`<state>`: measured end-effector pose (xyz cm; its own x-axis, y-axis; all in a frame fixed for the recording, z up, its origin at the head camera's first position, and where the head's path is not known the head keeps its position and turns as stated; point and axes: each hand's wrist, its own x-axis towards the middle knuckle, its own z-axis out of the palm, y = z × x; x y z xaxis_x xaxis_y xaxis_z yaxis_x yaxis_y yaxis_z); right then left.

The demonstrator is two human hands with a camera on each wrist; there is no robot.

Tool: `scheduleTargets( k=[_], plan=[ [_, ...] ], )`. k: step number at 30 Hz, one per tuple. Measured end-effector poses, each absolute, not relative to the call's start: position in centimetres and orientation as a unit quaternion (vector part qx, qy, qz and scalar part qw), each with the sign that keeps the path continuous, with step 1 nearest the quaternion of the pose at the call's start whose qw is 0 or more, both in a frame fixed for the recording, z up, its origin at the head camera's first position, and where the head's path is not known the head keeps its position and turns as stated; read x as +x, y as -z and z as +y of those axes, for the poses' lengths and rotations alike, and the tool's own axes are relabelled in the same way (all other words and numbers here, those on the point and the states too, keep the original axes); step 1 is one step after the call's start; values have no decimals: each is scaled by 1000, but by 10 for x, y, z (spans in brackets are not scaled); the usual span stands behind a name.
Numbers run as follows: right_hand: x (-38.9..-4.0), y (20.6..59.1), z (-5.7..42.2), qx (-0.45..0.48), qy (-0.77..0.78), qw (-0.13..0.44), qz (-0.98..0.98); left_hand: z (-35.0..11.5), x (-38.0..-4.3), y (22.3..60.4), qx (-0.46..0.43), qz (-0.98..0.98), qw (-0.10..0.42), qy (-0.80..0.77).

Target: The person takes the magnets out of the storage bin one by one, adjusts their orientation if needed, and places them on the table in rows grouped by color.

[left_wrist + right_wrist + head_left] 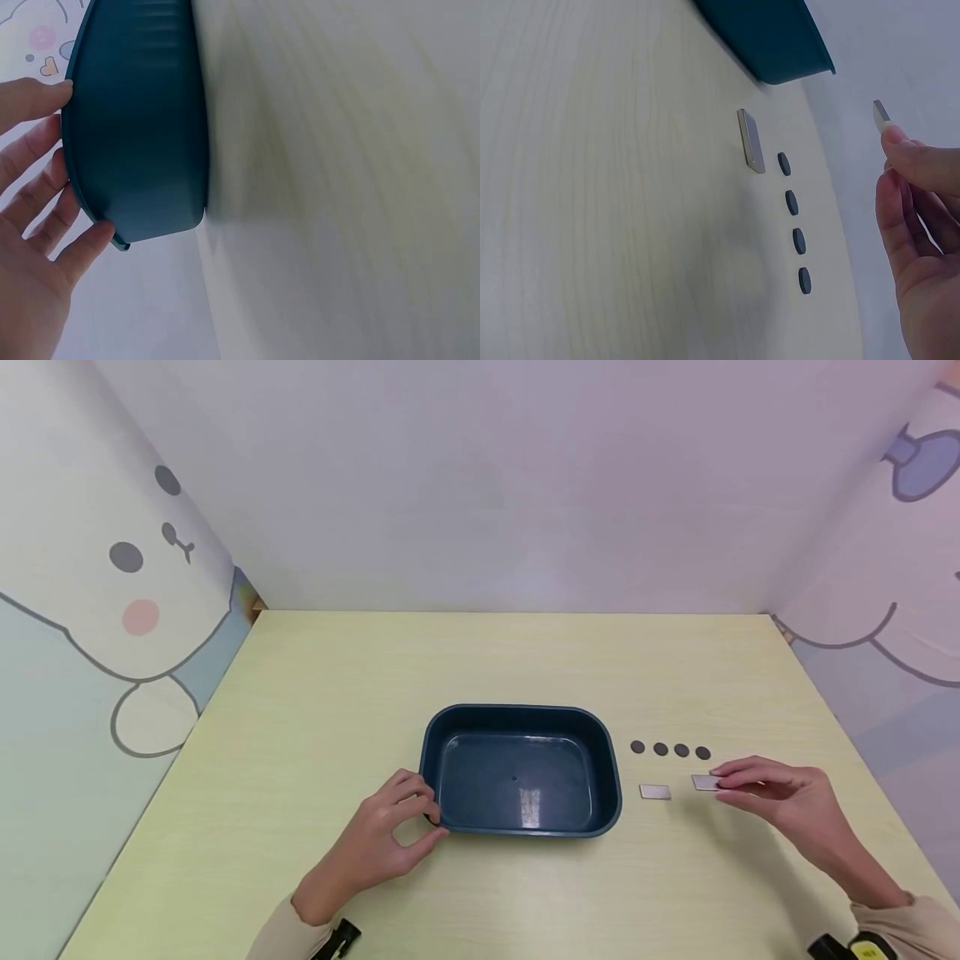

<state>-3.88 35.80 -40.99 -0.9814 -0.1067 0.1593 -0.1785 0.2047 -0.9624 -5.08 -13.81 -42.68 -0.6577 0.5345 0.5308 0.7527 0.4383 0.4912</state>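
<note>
A dark blue plastic basin (517, 835) stands on the table, and my left hand (393, 831) grips its rim at the near left corner. In the left wrist view, fingertips (97, 232) lie along the rim of the basin (142, 127). Over the table at right, my right hand (787, 797) pinches a thin silver rectangular plate (705, 782) between thumb and fingers. That plate (881, 112) shows raised above the tabletop in the right wrist view. A matching silver plate (655, 792) lies flat between the basin and my right hand.
Several small black discs (660, 749) lie in a row behind the silver plates, right of the basin. The pale wooden table (315, 693) is bounded by a plain back wall (517, 485) and by side panels with cartoon prints (142, 618).
</note>
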Motion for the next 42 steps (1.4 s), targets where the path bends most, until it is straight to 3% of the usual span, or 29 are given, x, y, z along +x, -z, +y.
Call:
scheduleTargets(
  k=[42],
  plan=[
    [-48, 454, 383, 77, -489, 30, -868, -137, -51, 426, -389, -835, 153, 359]
  ],
)
